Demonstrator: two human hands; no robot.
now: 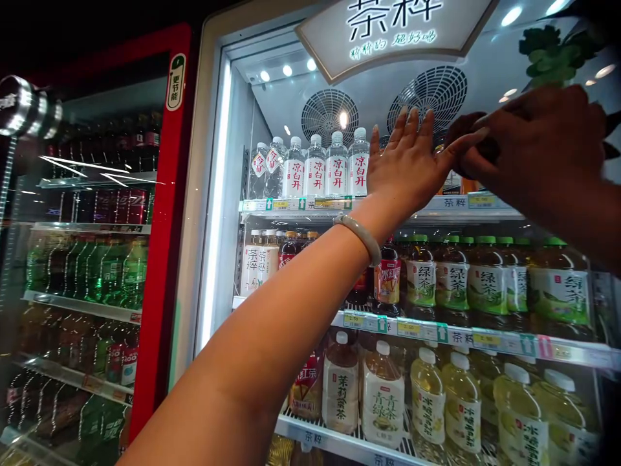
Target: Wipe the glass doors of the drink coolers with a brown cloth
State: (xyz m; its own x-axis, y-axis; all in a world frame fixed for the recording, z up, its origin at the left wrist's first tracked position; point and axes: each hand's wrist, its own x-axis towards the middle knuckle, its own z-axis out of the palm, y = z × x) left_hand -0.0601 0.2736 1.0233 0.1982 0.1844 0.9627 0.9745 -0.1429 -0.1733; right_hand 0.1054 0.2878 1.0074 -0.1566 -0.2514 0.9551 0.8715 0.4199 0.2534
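Observation:
My left hand (402,155) reaches up with fingers spread before a lit drinks cooler (211,162), a stone-like bangle (359,236) round its wrist. Behind it stand clear water bottles (336,167) with white labels and red characters. At upper right is my right hand (528,136), dark, with fingers curled in close to the left thumb; whatever they pinch, if anything, is hidden. Green leaf shapes (550,57) show just above it. Whether the left palm touches glass I cannot tell.
Lower shelves hold green tea bottles (488,278) and pale yellow drink bottles (521,408). A white sign (395,39) spans the cooler's top. To the left is a red-framed cooler (160,259) with bottles and cans behind reflective glass. Price tags line the shelf edge (422,329).

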